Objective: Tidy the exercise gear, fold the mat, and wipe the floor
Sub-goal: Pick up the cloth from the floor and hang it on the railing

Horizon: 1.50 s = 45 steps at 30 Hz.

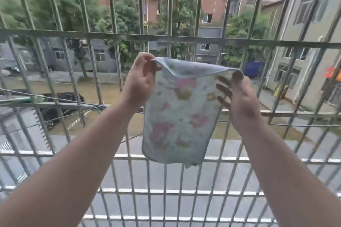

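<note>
Outside the metal bars (118, 37) there are tall buildings, green trees and a road far down below. Both arms reach out toward the bars, and a small cloth (181, 114) with pink and yellow pictures hangs in the air between the hands, just in front of the bars.

The left hand (141, 79) pinches the top left corner of the cloth with thumb and finger. The right hand (238, 97) has its fingers spread wide open. The top right corner of the cloth lies over its fingertips, and I cannot tell if it is really gripping or just propping it up.

This looks like the cloth for wiping the floor, held up to be spread out or hung.

What could go wrong? The right side is held loosely, so it may slip off. Then the cloth would swing from one corner. If the left pinch lets go too, the cloth could slide through the gaps in the bars and fall to the road.
</note>
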### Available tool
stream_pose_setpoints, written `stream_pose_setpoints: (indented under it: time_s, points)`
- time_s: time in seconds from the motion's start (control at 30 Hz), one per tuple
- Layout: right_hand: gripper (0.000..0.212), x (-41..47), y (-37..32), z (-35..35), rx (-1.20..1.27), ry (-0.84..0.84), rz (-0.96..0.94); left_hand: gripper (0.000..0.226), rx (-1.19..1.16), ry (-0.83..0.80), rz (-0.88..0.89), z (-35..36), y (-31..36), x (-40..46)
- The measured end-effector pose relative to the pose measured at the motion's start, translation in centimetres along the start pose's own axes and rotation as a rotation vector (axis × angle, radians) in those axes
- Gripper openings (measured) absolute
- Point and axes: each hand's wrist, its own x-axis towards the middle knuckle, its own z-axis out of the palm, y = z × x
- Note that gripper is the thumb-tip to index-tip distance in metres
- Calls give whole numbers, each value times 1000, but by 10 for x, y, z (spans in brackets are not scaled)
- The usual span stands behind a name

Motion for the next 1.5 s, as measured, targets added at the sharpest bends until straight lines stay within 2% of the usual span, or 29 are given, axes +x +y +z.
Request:
stream_pose_setpoints:
  time_s: [0.07, 0.2, 0.27, 0.33, 0.5, 0.6, 0.73, 0.87, 0.97, 1.03, 1.17, 1.33, 1.37, 1.43, 1.5]
  points:
    - [42, 15, 11, 5, -76, 19, -51, 27, 90, -39, 54, 4, -20, 9]
    - [34, 34, 52, 14, -281, -13, -104, 57, 355, -265, 47, 13, -60, 7]
    - [23, 36, 71, 21, -312, -18, -106, 69, 463, -339, -28, 18, -73, 3]
    - [21, 37, 87, 26, -361, -15, -151, 76, 515, -392, -122, 24, -85, 1]
    - [52, 37, 99, 20, -568, -86, -22, 87, 597, -494, -235, 30, -113, -1]
    - [72, 33, 107, 12, -778, -179, 123, 99, 627, -592, -295, 30, -124, -11]
    - [92, 27, 123, 5, -938, -299, 223, 113, 680, -710, -373, 25, -135, -24]
    - [103, 28, 138, -3, -1224, -456, 276, 104, 912, -861, -370, 23, -137, -26]
    - [99, 33, 138, -7, -1317, -510, 247, 88, 890, -892, -401, 24, -141, -22]
    - [88, 36, 139, -11, -1337, -540, 212, 74, 887, -884, -429, 24, -144, -22]
    - [38, 35, 148, -19, -1443, -559, 111, 50, 974, -929, -370, 25, -143, -21]
    - [29, 23, 152, -22, -1476, -520, 1, 16, 1068, -856, -250, 24, -138, -40]
    - [28, 22, 150, -22, -1492, -536, -10, 18, 1053, -837, -241, 23, -137, -44]
    - [37, 21, 145, -22, -1471, -582, 2, 36, 982, -829, -256, 21, -132, -48]
    - [51, 18, 136, -23, -1315, -569, 48, 45, 844, -823, -312, 21, -123, -47]
